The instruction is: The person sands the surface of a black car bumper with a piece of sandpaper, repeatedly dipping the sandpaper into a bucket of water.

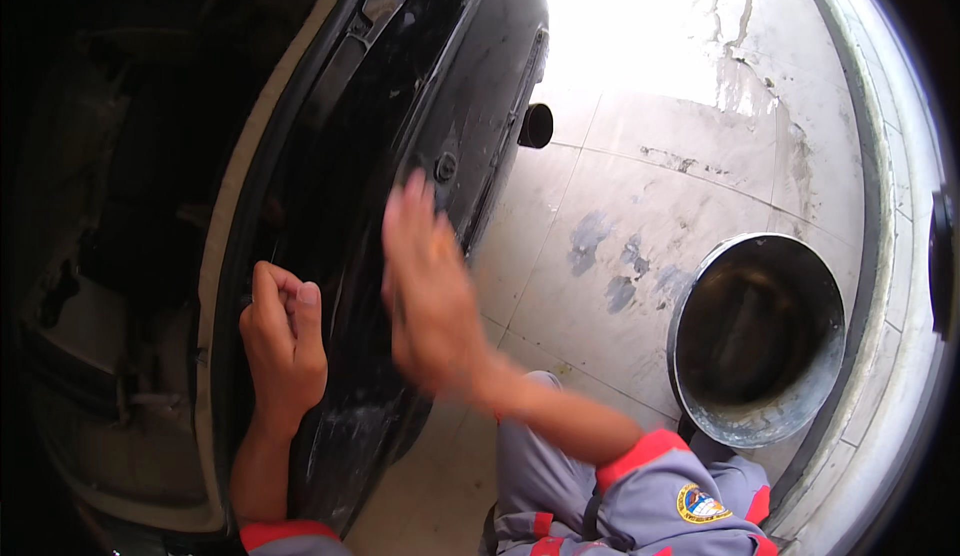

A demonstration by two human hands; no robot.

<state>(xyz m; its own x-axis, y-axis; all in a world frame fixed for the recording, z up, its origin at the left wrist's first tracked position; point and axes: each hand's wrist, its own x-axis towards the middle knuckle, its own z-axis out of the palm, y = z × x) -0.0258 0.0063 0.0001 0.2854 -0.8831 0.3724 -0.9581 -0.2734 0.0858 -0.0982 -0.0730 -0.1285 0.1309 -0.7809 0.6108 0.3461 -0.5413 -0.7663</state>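
Observation:
My left hand [284, 341] is curled into a loose fist with the thumb up, over the dark bodywork beside the rear window. Nothing shows in its fingers. My right hand [430, 291], smeared by motion, has its fingers stretched out and lies along or just above the black bumper [470, 86]; contact is hard to judge. A small orange patch shows by its fingers, too blurred to name. Close to those fingertips a round sensor [445, 167] sits in the bumper. Whitish scuffs and dust mark the black paint around both hands.
The car's dark rear window [130, 206] fills the left side. An exhaust tip [537, 126] juts out past the bumper. On the stained tile floor [600, 196] stands a large metal bucket [757, 431] at the right, near a curved wall edge [890, 206].

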